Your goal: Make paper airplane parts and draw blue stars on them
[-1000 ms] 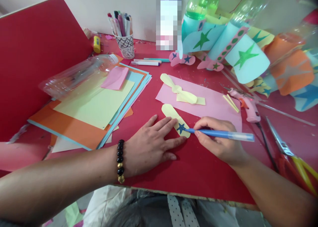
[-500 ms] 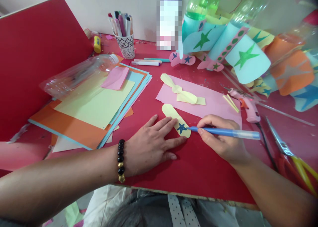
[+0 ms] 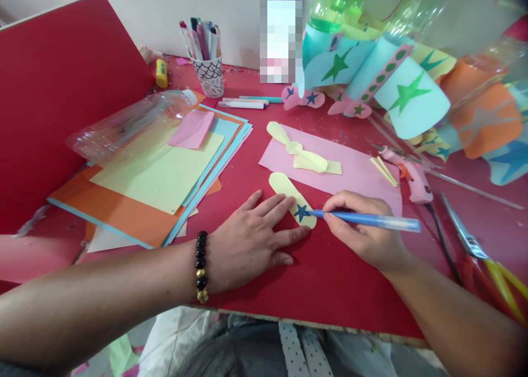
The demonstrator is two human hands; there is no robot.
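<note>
A yellow paper strip point(image 3: 281, 183) with rounded ends lies on the red tabletop, a dark blue star point(image 3: 302, 212) drawn near its lower end. My left hand point(image 3: 258, 237) rests flat with fingers spread, fingertips holding the strip's edge down. Between the fingers of my right hand point(image 3: 363, 228) is a blue felt-tip pen point(image 3: 367, 220), its tip touching the star. Just beyond, a yellow paper propeller shape point(image 3: 293, 148) and a small yellow rectangle point(image 3: 335, 168) lie on a pink sheet point(image 3: 350, 175).
Colored paper sheets point(image 3: 160, 173) and a clear plastic bottle point(image 3: 132, 125) lie left. A cup of pens point(image 3: 208, 76) stands behind. On the right are a pink glue gun point(image 3: 416, 180), scissors point(image 3: 474, 248) and decorated bottle crafts point(image 3: 371, 69). The table's front edge point(image 3: 313, 323) is near.
My right hand and the pen have shifted slightly left, the tip moving further onto the star. The left hand and the paper strip stay in place.
</note>
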